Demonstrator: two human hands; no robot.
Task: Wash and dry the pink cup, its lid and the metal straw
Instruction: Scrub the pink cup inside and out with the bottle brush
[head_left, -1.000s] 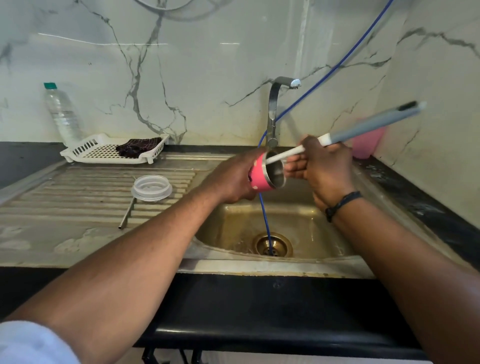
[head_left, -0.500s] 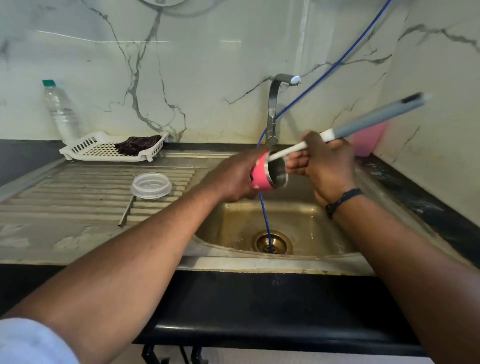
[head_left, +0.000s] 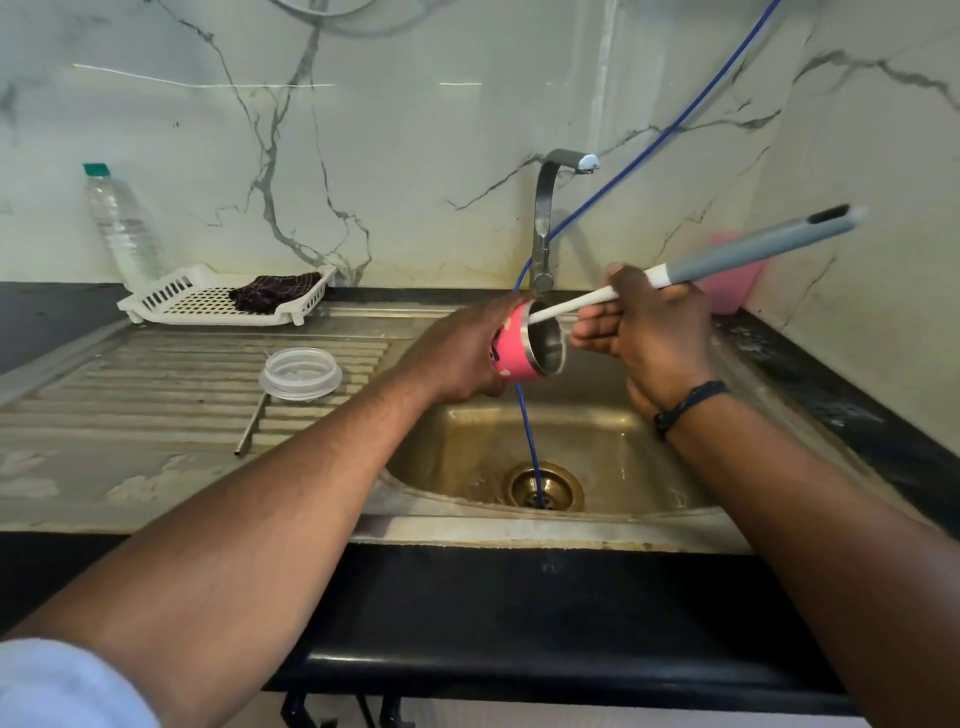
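Note:
My left hand (head_left: 457, 358) grips the pink cup (head_left: 514, 343) on its side above the sink basin (head_left: 467, 457), with its steel mouth facing right. My right hand (head_left: 654, 327) holds a long brush (head_left: 748, 247) with a white shaft and grey handle. The brush's tip reaches into the cup's mouth, so its head is hidden. The clear lid (head_left: 300, 373) lies on the ribbed draining board (head_left: 156, 395). The metal straw (head_left: 252, 426) lies on the board just in front of the lid.
A tap (head_left: 545, 228) stands behind the basin, and a blue hose (head_left: 530, 447) runs down into the drain. A white rack (head_left: 208, 299) with a dark cloth and a plastic bottle (head_left: 122, 223) are at the back left. A pink container (head_left: 737, 280) sits at the back right.
The brush handle has dipped and shifted slightly while its tip stays in the cup. Both hands remain over the basin.

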